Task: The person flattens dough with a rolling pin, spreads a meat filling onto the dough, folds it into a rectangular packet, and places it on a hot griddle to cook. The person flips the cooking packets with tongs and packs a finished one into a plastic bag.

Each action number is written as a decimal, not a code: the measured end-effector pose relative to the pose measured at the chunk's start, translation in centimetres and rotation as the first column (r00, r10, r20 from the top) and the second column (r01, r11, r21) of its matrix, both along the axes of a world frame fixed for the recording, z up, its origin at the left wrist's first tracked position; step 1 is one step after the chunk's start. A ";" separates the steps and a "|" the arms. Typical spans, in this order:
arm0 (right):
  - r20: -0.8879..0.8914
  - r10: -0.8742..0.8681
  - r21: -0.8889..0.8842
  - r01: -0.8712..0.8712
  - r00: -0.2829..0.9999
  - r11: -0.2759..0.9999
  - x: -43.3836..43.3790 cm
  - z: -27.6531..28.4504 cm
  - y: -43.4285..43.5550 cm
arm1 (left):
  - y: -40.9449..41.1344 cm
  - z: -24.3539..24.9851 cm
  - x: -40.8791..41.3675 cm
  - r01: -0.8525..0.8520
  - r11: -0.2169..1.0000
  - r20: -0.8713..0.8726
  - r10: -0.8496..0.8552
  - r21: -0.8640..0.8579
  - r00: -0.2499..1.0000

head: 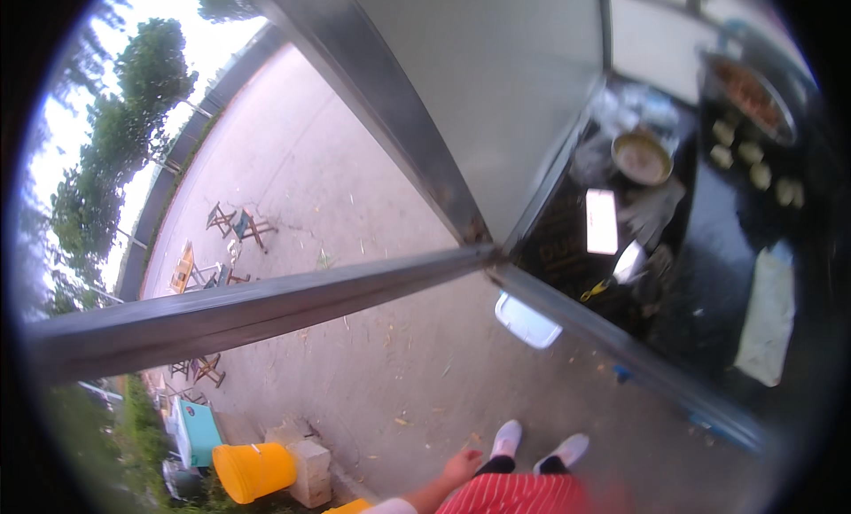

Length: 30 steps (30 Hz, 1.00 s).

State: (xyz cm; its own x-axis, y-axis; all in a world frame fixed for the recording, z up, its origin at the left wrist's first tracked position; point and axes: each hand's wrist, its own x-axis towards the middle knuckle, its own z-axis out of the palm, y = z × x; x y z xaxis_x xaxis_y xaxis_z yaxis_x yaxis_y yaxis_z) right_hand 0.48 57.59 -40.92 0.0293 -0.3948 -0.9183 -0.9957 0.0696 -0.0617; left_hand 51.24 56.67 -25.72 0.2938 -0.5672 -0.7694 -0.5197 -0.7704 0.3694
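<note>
My left hand [463, 467] hangs beside the red striped apron [512, 495], fingers loosely bent, with nothing seen in it. My right hand is out of view; only a red blur shows at the apron's right. On the dark worktop [565, 248] lie a white rectangular card or phone [602, 221], a scraper-like metal blade [629, 263] with a yellow piece, and a plastic glove or bag [648, 211]. A bowl of pale contents [641, 158] stands behind them. A long flat pale dough strip [768, 318] and several small dough pieces [760, 176] lie farther right.
A metal pan of reddish-brown food [751, 95] stands at the upper right. Metal posts [399, 108] and a rail [299, 294] frame the stall. A white lidded container [528, 320] sits below the worktop edge. Orange bucket [256, 471], stone block [310, 474], teal box [197, 433] and folding stools [249, 228] stand outside.
</note>
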 end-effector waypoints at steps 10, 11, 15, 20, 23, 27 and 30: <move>0.205 -0.325 -0.507 0.384 0.923 0.772 -5.0 20.1 -1.7 | -16.5 10.9 -8.9 0.138 0.668 0.153 -0.037 -0.732 0.988; 0.282 -0.386 -0.546 0.478 0.878 0.688 -4.7 21.6 -2.5 | -18.3 12.7 -10.8 0.223 0.598 0.219 -0.081 -0.770 0.972; 0.607 -0.504 -0.417 0.787 0.614 0.455 -2.9 31.5 -9.5 | -25.8 23.9 -18.6 0.224 0.763 -0.032 -0.304 -0.607 0.952; 0.911 -0.311 -0.247 0.963 0.270 0.111 -3.2 39.1 -17.6 | -32.1 28.4 -27.7 -0.025 0.740 -0.491 -0.420 -0.673 0.763; 0.887 -0.097 -0.448 0.892 0.452 0.057 -5.0 44.1 -23.2 | -36.3 30.7 -33.5 0.042 0.869 -0.690 -0.421 -0.494 0.588; 0.693 0.134 -0.717 0.697 0.708 0.025 -7.6 49.3 -29.2 | -40.4 30.8 -42.1 0.286 0.847 -0.761 -0.529 -0.448 0.375; 0.778 0.038 -0.625 0.779 0.627 -0.042 -10.9 48.0 -31.5 | -43.9 29.3 -44.8 0.181 0.716 -0.575 -0.662 -0.674 0.480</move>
State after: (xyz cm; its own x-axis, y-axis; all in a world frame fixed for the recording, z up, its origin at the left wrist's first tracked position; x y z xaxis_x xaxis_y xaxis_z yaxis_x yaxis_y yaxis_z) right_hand -10.43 26.13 7.08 -0.2974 -0.8991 0.3212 -0.5702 -0.1025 -0.8151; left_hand 6.45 12.80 3.59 -0.6221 -0.7696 -0.1439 -0.0720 -0.1268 0.9893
